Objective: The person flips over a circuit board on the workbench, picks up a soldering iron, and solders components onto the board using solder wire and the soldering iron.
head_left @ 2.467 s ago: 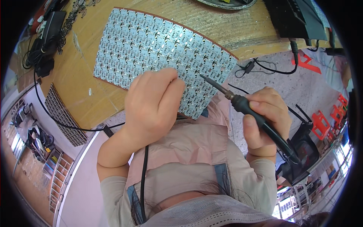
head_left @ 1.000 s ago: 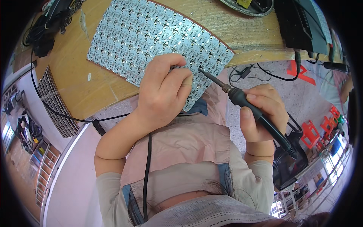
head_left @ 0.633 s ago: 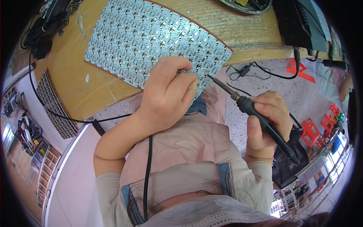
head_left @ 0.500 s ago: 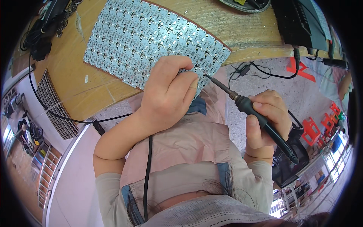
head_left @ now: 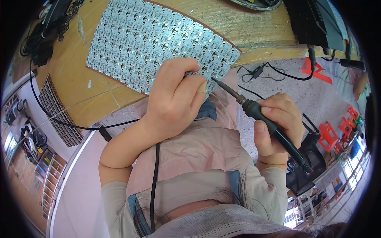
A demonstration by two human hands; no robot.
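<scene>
A panel of many small white circuit boards (head_left: 131,43) lies on the wooden table in front of me. Over its near edge my left hand (head_left: 174,93) is closed, its thumb and forefinger pinched together. A thin solder wire (head_left: 95,95) runs from the left side of the view into this hand; its end is hidden by the fingers. In my right hand (head_left: 279,123) is a black soldering iron (head_left: 274,129), gripped like a pen. The iron's dark tip points up and left at the panel's near right edge, just right of my left fingers; whether it touches cannot be told.
A black box-shaped device (head_left: 315,23) with a cable stands at the table's right end. Beside it is a round dish (head_left: 258,4), partly cut off. Another panel (head_left: 59,111) is at the left, near a black cable (head_left: 85,127). Red stools (head_left: 328,135) stand far right.
The soldering iron and my right hand have shifted slightly left. The panel and my left hand also appear a little further left. The wire at the left shows more clearly.
</scene>
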